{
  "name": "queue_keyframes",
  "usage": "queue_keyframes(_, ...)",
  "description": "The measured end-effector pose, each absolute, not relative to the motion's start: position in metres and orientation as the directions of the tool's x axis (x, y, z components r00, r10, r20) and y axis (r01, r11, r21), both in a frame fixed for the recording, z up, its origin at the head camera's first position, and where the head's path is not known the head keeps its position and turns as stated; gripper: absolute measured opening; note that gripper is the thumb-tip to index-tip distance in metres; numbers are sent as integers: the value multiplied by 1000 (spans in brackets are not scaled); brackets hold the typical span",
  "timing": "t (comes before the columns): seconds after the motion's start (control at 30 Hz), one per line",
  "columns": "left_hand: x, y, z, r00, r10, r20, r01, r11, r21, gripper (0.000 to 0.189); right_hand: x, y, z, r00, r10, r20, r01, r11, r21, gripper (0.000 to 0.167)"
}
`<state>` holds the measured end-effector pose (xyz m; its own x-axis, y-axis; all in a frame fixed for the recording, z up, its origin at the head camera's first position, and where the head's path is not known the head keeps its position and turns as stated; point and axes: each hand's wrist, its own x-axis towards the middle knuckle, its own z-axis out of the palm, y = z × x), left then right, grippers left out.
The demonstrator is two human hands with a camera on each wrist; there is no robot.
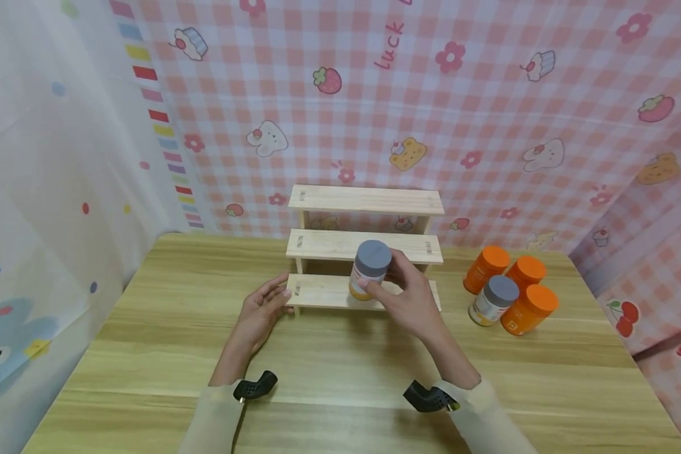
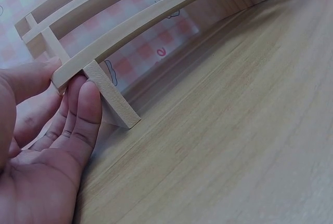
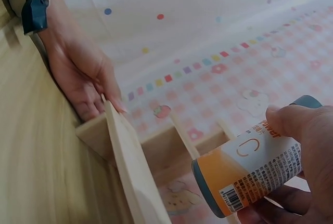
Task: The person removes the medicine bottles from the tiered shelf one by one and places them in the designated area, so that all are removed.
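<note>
A three-tier wooden step shelf (image 1: 323, 291) stands against the back cloth. My left hand (image 1: 255, 318) grips the left end of its lowest tier; in the left wrist view the thumb lies on top of the board (image 2: 78, 64) and fingers curl beneath it. My right hand (image 1: 415, 304) holds a grey-lidded pill bottle (image 1: 370, 266) at the lowest tier, right of its middle. In the right wrist view this bottle (image 3: 250, 167) shows a white and orange label with a barcode, and its base appears apart from the boards.
Right of the shelf, several orange bottles (image 1: 526, 310) and one grey-lidded bottle (image 1: 492, 301) cluster on the wood-grain table (image 1: 340, 391). A pink checked cloth (image 1: 352, 113) hangs behind, and a white patterned cloth (image 1: 45, 157) hangs on the left.
</note>
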<state>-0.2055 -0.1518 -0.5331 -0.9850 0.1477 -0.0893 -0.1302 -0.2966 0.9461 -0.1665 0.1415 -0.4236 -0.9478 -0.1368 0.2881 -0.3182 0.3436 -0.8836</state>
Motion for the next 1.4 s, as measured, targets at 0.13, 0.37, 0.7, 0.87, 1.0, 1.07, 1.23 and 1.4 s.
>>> queue_keyframes(0.13,-206,-153,-535,-986,145,-86,-127,-300,945,54,-164,156,-421,-947,-122,298,-322,355,-878,57)
queue_keyframes(0.37,-206,-154,-535,-986,145,-81,-122,-301,946,54,-157,180,-415,-951,-77,300,-307,372,-876,59)
queue_keyframes(0.7,-205,-154,-534,-986,143,-85,-125,-301,945,53,-142,217,-407,-957,-13,290,-266,439,-858,60)
queue_keyframes(0.87,-205,-153,-534,-986,142,-84,-124,-302,945,53,-136,233,-409,-953,7,302,-266,459,-848,57)
queue_keyframes(1.0,-205,-153,-534,-986,145,-79,-120,-298,947,53,-130,244,-412,-947,27,320,-267,485,-832,55)
queue_keyframes(1.07,-205,-153,-534,-986,146,-75,-116,-295,948,53,-127,249,-414,-946,42,322,-260,497,-828,56)
queue_keyframes(1.23,-205,-153,-534,-988,138,-75,-113,-298,948,53,-119,262,-419,-948,67,310,-233,514,-826,55)
queue_keyframes(1.4,-205,-153,-534,-987,137,-79,-119,-310,943,53,-111,274,-426,-945,88,314,-223,528,-820,55)
